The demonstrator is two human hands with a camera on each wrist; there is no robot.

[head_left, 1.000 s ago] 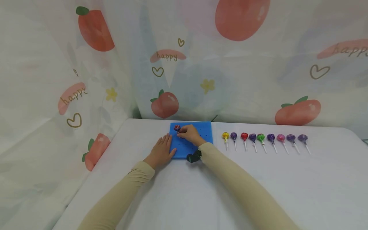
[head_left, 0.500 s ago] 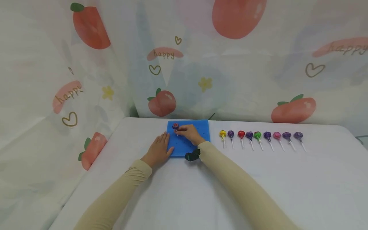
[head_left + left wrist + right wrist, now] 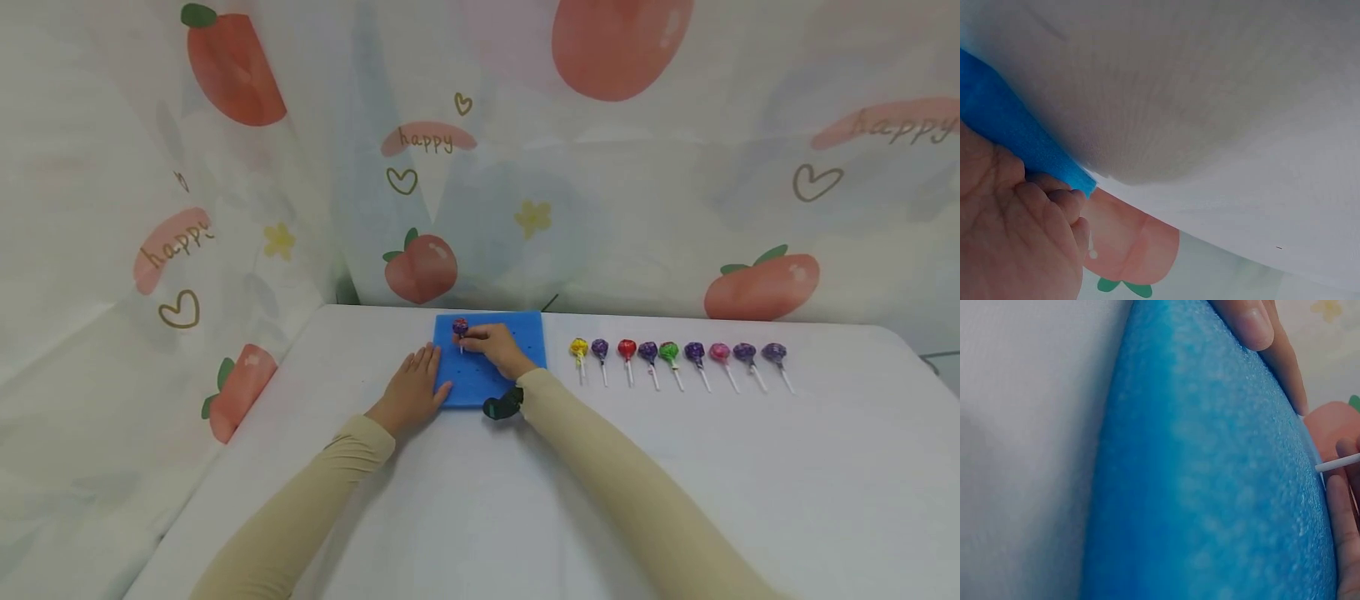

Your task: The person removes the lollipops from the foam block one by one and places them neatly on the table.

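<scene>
A blue foam board (image 3: 465,390) with small dark holes lies on the white table. My right hand (image 3: 498,347) is over it, pinching a lollipop with a purple and red wrapper (image 3: 461,326) near the board's far left corner. The lollipop stands upright, candy end up; in the right wrist view the lower end of its white stick (image 3: 1337,463) meets the foam surface. My left hand (image 3: 408,392) rests flat along the board's left edge, fingers straight and thumb at the near left corner. The left wrist view shows this hand (image 3: 1019,215) against the blue side.
Several wrapped lollipops lie in a row right of the board, from a yellow one (image 3: 579,348) through a red one (image 3: 627,349) and a green one (image 3: 669,351) to a purple one (image 3: 775,353). A fruit-printed curtain (image 3: 637,208) stands behind the table.
The lollipop in my right hand has gone from tilted to more upright over about the same spot. My left hand stays by the board's edge. The head view has shifted slightly.
</scene>
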